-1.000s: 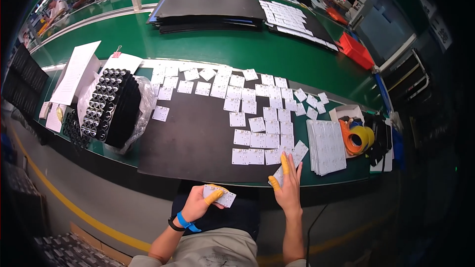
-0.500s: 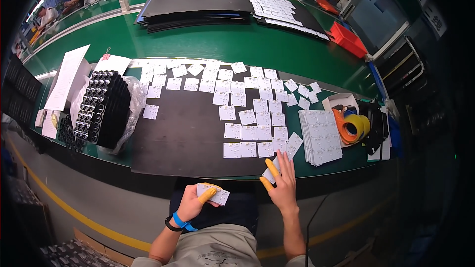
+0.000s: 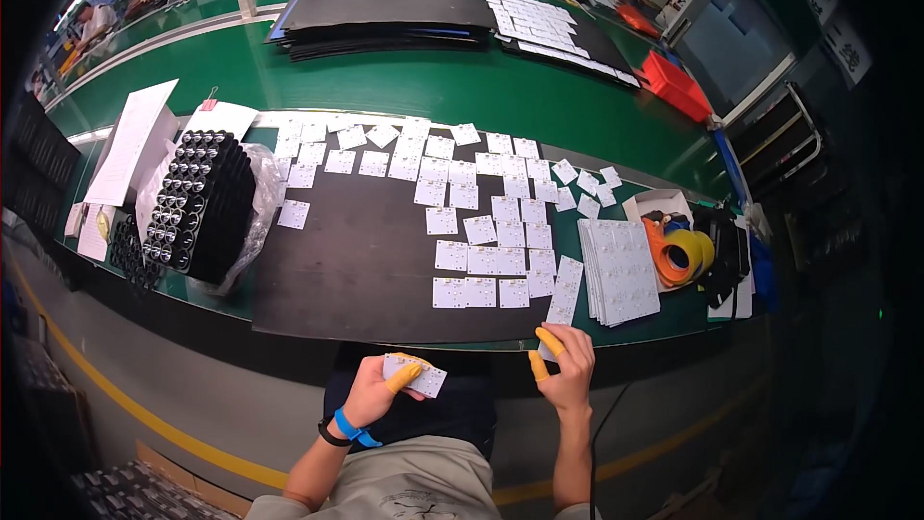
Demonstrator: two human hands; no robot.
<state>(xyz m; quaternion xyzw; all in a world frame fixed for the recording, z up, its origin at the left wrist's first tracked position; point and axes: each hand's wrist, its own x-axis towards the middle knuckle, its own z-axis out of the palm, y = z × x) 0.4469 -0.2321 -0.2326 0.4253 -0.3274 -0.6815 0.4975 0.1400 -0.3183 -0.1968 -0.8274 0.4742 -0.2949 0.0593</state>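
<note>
In my left hand (image 3: 371,395), closed near my lap, is a small white circuit board (image 3: 429,382), pinched under the thumb; whether others lie beneath it I cannot tell. My right hand (image 3: 566,376) is at the front edge of the black mat, with its fingers bent together. A corner of another white circuit board (image 3: 546,351) shows between its thumb and index finger, the rest hidden. Yellow finger cots cover some fingertips on both hands. Just beyond the right hand lies a narrow strip of white boards (image 3: 566,291). Rows of single boards (image 3: 482,291) lie on the black mat (image 3: 337,270).
A stack of white board panels (image 3: 621,270) stands to the right, beside a box with orange and yellow tape rolls (image 3: 681,255). On the left are black trays with round cups (image 3: 197,212) and papers (image 3: 130,149). Black sheets (image 3: 390,5) and a red bin (image 3: 674,87) lie farther back.
My right hand has drawn back toward me and curled its fingers, with a board now between them. The strip beside it has turned more upright. My left hand has hardly moved.
</note>
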